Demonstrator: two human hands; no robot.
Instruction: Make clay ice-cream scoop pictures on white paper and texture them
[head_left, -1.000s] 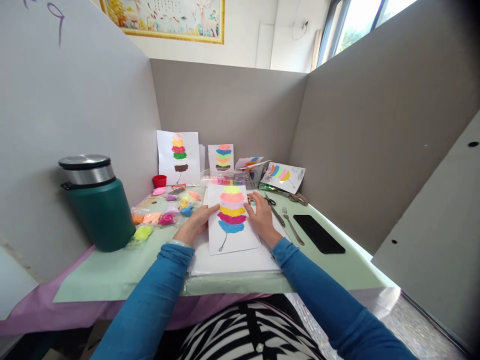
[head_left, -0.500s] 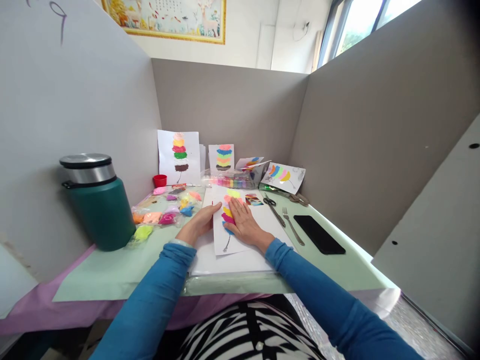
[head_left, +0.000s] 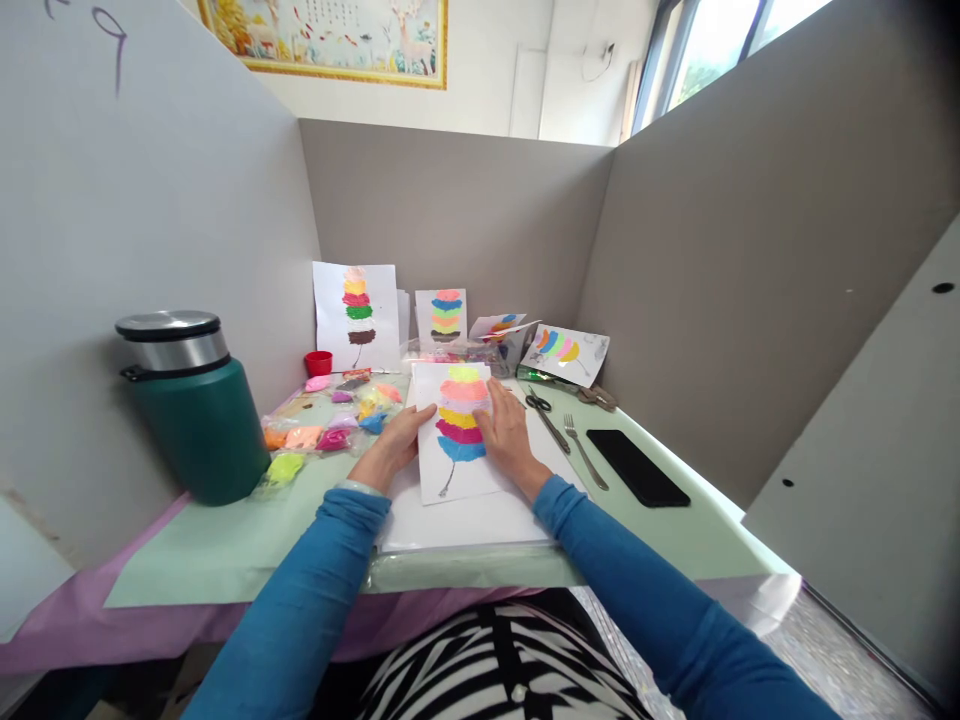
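Note:
Between my hands is a white paper card [head_left: 431, 480] bearing a feather-like shape in stacked bands of coloured clay, from yellow at the top to blue at the bottom, above a thin dark drawn stem. My left hand [head_left: 391, 447] grips its left edge, thumb on the front and fingers behind. At the right edge, my right hand [head_left: 514, 440] holds it, thumb near the pink and blue bands and fingers along the side. Beneath the card lie white sheets [head_left: 465, 528] on the pale green table cover.
To the left stand a green flask [head_left: 199, 420] and bags of coloured clay [head_left: 337, 437]. Scissors [head_left: 547, 420], a fork [head_left: 585, 455] and a black phone [head_left: 637, 467] lie right. Several clay pictures [head_left: 356, 315] lean at the back, behind a clear box [head_left: 427, 352]. Grey partitions [head_left: 465, 200] enclose the table.
My right hand has moved off the clay bands to the card's right edge, uncovering the design. The card has shifted slightly up and left, its top now tipped up.

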